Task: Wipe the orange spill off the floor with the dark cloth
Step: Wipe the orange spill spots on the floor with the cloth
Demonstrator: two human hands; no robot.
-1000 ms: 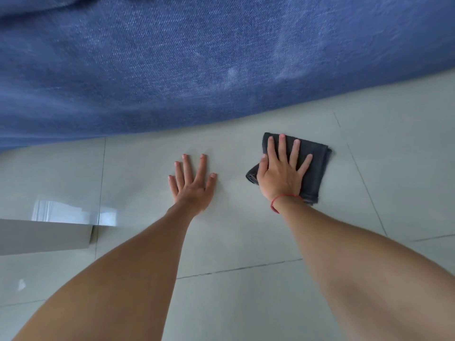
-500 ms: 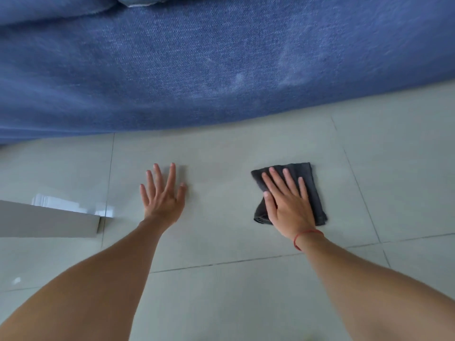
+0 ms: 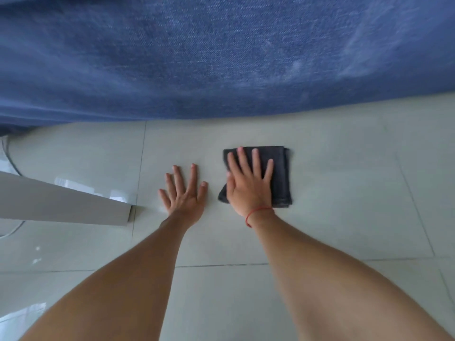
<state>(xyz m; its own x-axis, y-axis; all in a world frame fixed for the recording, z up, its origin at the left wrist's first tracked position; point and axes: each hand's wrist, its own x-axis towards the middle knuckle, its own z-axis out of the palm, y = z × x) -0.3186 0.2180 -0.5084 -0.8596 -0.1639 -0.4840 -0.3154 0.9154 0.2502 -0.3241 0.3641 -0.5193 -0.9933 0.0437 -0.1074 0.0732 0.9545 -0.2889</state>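
Right hand (image 3: 248, 185) lies flat, fingers spread, pressing the cloth (image 3: 278, 178) to the floor (image 3: 344, 193); the cloth's long axis runs away from the person. Left hand (image 3: 183, 193) lies open on bare tile just beside it; no orange spill shows.

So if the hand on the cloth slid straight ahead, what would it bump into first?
The right hand points its fingers toward the blue fabric ahead. Only bare floor lies between, so it would probably meet that fabric first, pushing the cloth along.

Single head view, looking steeply down, close over floor (image 3: 344, 217)
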